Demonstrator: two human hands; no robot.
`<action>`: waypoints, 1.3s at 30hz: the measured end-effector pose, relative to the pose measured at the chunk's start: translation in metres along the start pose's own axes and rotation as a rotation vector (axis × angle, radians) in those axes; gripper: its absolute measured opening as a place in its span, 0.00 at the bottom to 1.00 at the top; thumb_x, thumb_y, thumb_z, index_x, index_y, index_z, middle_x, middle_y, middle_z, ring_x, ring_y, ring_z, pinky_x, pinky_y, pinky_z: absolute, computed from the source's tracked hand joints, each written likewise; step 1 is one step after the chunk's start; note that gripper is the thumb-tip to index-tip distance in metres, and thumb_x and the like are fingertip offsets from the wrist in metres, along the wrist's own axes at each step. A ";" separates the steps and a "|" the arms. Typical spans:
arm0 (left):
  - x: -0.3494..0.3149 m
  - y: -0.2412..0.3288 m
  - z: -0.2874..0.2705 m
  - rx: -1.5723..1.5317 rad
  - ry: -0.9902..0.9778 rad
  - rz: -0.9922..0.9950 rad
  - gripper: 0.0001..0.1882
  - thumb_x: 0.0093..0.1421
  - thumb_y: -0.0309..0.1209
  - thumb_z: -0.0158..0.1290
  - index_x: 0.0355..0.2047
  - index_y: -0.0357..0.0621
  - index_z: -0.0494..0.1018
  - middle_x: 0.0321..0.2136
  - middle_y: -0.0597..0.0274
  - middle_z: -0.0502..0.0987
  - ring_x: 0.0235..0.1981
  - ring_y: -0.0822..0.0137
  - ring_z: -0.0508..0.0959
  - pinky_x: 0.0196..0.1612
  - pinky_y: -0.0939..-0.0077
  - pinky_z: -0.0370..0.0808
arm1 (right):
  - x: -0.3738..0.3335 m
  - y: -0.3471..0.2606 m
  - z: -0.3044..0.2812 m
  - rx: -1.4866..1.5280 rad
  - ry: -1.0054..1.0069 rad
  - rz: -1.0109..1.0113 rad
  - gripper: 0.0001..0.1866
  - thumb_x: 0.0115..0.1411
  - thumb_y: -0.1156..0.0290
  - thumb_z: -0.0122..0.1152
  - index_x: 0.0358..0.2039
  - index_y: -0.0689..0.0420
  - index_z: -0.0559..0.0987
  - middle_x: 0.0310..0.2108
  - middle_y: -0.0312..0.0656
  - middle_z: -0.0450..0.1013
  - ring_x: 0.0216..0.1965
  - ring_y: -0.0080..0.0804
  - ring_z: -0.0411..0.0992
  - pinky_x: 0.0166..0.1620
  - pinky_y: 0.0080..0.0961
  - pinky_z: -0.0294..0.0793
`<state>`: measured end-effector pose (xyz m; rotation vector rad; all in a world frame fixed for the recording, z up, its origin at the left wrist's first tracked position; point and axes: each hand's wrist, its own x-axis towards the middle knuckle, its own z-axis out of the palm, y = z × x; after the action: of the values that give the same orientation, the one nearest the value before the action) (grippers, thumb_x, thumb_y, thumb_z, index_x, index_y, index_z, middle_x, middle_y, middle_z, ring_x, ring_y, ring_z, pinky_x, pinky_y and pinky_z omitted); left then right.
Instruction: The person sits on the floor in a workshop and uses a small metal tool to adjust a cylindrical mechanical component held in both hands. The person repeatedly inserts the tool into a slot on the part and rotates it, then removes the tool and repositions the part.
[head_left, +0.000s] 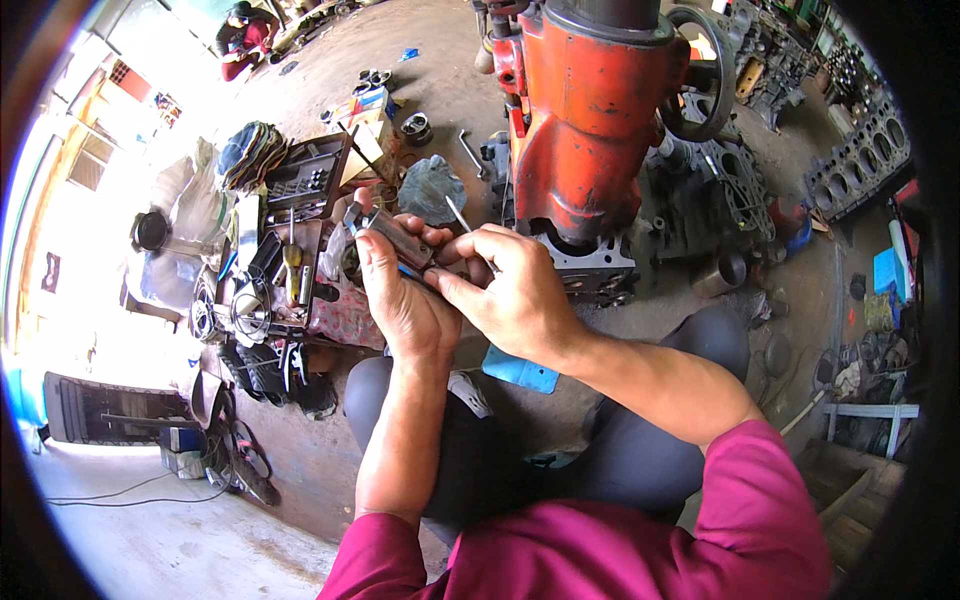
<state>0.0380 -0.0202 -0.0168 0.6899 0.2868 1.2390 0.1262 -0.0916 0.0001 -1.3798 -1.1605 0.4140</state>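
Observation:
My left hand point(405, 310) is wrapped around a grey metal part point(398, 236), roughly cylindrical with a squared end, held tilted above my lap. My right hand point(520, 285) meets it at its near end. A thin, pale-tipped rod point(457, 213) sticks up from between the right fingers, which are pinched together; its lower end is hidden by them. A narrow blue strip point(409, 271) shows between the part and my left palm. Just beyond both hands, a grey-green cloth or bag point(431, 190) lies on the floor.
A large red machine point(585, 120) with a handwheel point(722, 75) stands ahead over an engine block point(590, 262). Left are tool trays point(322, 240) with a yellow-handled screwdriver point(293, 262). More engine blocks point(860, 160) line the right. Another person point(245, 42) crouches far left.

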 end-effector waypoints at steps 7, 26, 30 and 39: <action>-0.002 0.003 -0.001 0.052 -0.005 0.014 0.30 0.69 0.50 0.45 0.68 0.57 0.54 0.36 0.63 0.70 0.34 0.69 0.74 0.38 0.72 0.78 | 0.000 0.000 0.007 0.050 0.019 0.036 0.11 0.49 0.70 0.72 0.26 0.63 0.81 0.23 0.46 0.72 0.23 0.37 0.70 0.29 0.34 0.70; -0.002 0.004 0.003 0.017 -0.003 -0.003 0.30 0.69 0.51 0.45 0.67 0.59 0.55 0.34 0.64 0.69 0.33 0.70 0.72 0.39 0.72 0.76 | 0.001 0.004 0.010 0.087 0.048 -0.020 0.09 0.49 0.72 0.71 0.25 0.63 0.80 0.23 0.46 0.73 0.24 0.39 0.72 0.29 0.34 0.70; -0.003 0.005 0.005 0.023 -0.014 0.000 0.30 0.68 0.51 0.45 0.67 0.59 0.55 0.34 0.65 0.69 0.33 0.70 0.72 0.38 0.72 0.76 | 0.001 0.003 0.009 0.097 0.042 -0.007 0.09 0.49 0.72 0.71 0.25 0.63 0.80 0.24 0.46 0.73 0.24 0.39 0.72 0.29 0.34 0.70; -0.004 0.005 0.006 0.020 -0.010 -0.007 0.31 0.68 0.52 0.46 0.67 0.61 0.54 0.35 0.65 0.69 0.34 0.71 0.71 0.39 0.73 0.77 | 0.000 0.003 0.010 0.117 0.048 -0.005 0.08 0.49 0.74 0.71 0.26 0.63 0.80 0.24 0.47 0.74 0.24 0.37 0.72 0.29 0.33 0.70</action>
<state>0.0360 -0.0246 -0.0098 0.7111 0.2934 1.2269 0.1193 -0.0853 -0.0043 -1.2781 -1.0835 0.4363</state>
